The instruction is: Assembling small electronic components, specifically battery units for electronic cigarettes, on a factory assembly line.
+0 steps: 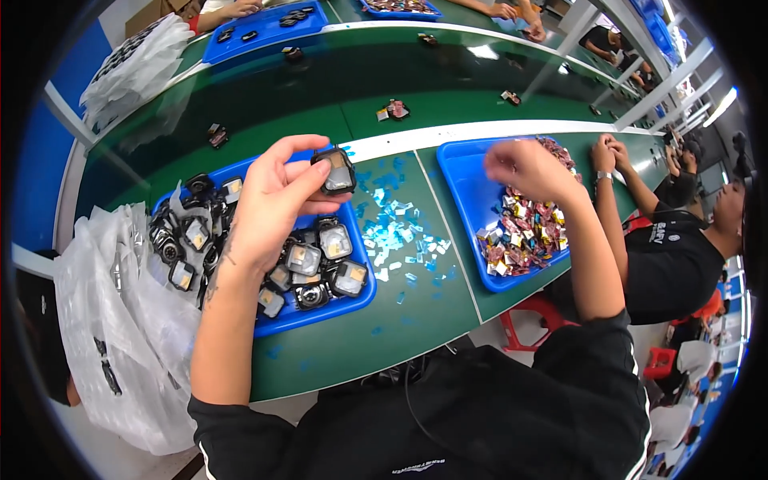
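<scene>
Black casing (339, 173) pinched in my left hand (284, 192) over a blue tray's (368, 299) edge; my right hand (532, 170) hovers near small parts (524, 236), grip too blurred to tell

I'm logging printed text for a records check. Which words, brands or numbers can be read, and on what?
Wearer's black shirt: white chest lettering, present but not copied out here.
Neighbour's black shirt: small white lettering, likewise not copied.
Small parts in the right blue tray: white patches, too small to read any print.
Black-framed piece in the left fingers: no readable text.
</scene>
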Tool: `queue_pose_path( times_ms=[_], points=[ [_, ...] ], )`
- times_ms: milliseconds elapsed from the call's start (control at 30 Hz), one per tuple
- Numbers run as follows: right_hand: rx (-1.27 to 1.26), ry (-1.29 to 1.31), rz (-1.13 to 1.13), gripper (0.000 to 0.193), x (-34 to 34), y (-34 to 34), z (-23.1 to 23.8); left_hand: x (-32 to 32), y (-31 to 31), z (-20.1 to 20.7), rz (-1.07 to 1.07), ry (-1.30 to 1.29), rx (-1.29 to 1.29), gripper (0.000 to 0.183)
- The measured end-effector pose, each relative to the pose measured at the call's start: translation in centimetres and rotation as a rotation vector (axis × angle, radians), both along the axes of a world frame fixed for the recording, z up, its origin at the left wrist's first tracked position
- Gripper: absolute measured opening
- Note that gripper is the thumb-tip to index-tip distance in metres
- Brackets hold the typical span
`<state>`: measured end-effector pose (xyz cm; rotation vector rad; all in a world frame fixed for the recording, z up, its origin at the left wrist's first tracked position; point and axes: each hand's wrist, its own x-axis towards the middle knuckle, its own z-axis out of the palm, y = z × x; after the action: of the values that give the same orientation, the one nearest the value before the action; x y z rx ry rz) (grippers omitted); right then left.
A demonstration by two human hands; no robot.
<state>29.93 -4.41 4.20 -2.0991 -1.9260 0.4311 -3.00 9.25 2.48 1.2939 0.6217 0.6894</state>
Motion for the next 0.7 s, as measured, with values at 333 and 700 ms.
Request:
queue_pose_path(
  times_ms=[333,700],
  points=[
    [0.101,-0.023,0.035,0.017,-0.1,-6.7,-3.9,2.2,-4.2,-1.0,-0.16,-0.103,-0.308,0.022],
    [0.433,0.997,-0.239,0.017,-7.1,-5.9,-1.1,2.5,-6.1,-1.3,-0.229,-0.044,-0.004,0.029]
  ],
)
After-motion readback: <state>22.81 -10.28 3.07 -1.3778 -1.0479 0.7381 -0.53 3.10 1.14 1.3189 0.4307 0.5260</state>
